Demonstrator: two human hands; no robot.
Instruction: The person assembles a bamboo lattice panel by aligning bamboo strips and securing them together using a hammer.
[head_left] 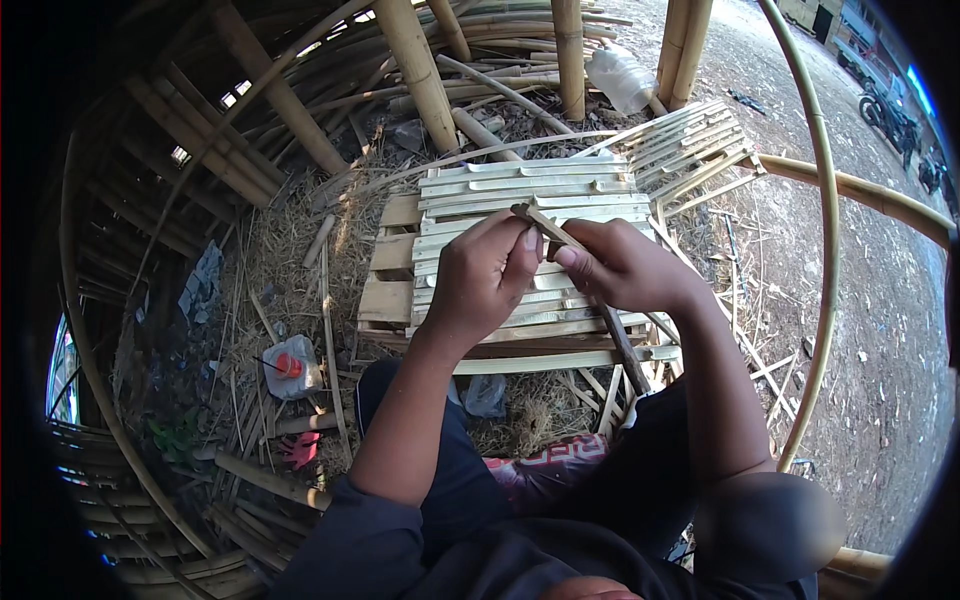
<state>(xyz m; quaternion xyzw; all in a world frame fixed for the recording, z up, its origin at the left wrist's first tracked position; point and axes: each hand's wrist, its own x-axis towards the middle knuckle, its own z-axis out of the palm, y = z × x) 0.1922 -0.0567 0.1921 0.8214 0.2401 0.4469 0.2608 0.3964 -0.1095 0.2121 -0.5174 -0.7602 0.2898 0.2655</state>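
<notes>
A short, narrow bamboo piece (556,229) with a dark far end spans the gap between my two hands, above the slatted platform. My left hand (484,272) pinches it near the dark end, thumb and fingers closed. On its other end, my right hand (628,266) is closed too, thumb pressed close to the piece. A long dark stick or handle (622,348) runs from beneath my right hand down toward my lap. Its upper end is hidden, so whether the right fingers hold it also I cannot tell. Under both hands lie pale split bamboo strips (530,183) in rows.
Wooden blocks (392,252) edge the platform's left side. A slatted bamboo panel (692,150) adjoins its far right. Bamboo posts (418,75) and a curved pole (826,210) stand around me. A plastic container with a red item (290,367) sits on the straw-covered ground.
</notes>
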